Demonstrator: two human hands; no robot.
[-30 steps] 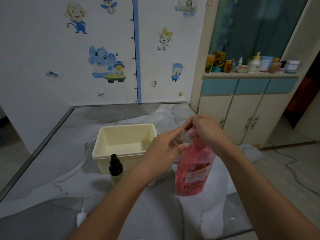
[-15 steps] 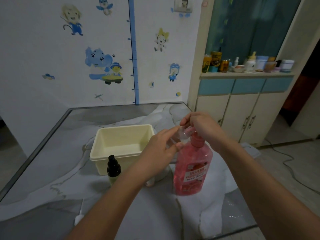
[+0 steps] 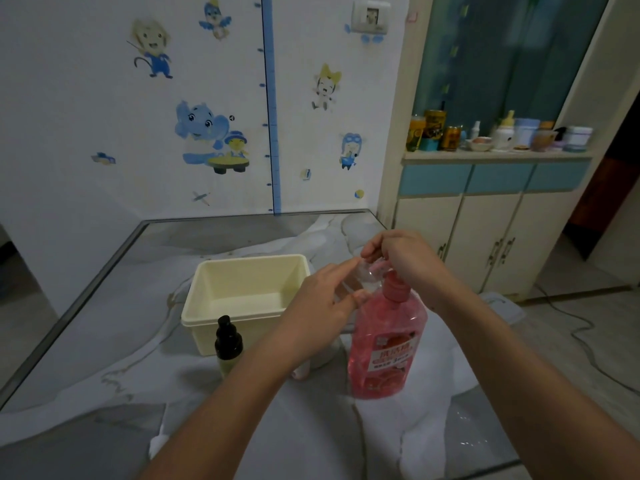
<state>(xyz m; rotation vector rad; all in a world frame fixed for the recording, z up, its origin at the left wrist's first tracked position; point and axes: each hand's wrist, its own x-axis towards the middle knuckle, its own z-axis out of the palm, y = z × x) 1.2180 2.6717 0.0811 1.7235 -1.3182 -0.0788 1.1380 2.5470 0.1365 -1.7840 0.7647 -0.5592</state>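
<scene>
A pink pump bottle [image 3: 386, 344] of liquid stands upright on the marble-patterned table [image 3: 104, 334]. My right hand [image 3: 405, 261] sits over its pink pump head, fingers curled around the top. My left hand [image 3: 322, 313] holds a small clear container [image 3: 365, 278] right at the pump's spout, pinched between thumb and fingers. The spout itself is mostly hidden by the two hands.
A cream plastic tub [image 3: 246, 299] stands behind my left hand. A small bottle with a black cap [image 3: 228, 344] is in front of the tub. A cabinet [image 3: 485, 230] with jars on its shelf stands at the right. The table's near edge runs bottom right.
Both hands stay at the pump top with almost no shift. The view has drifted slightly; the bottle and tub have not moved.
</scene>
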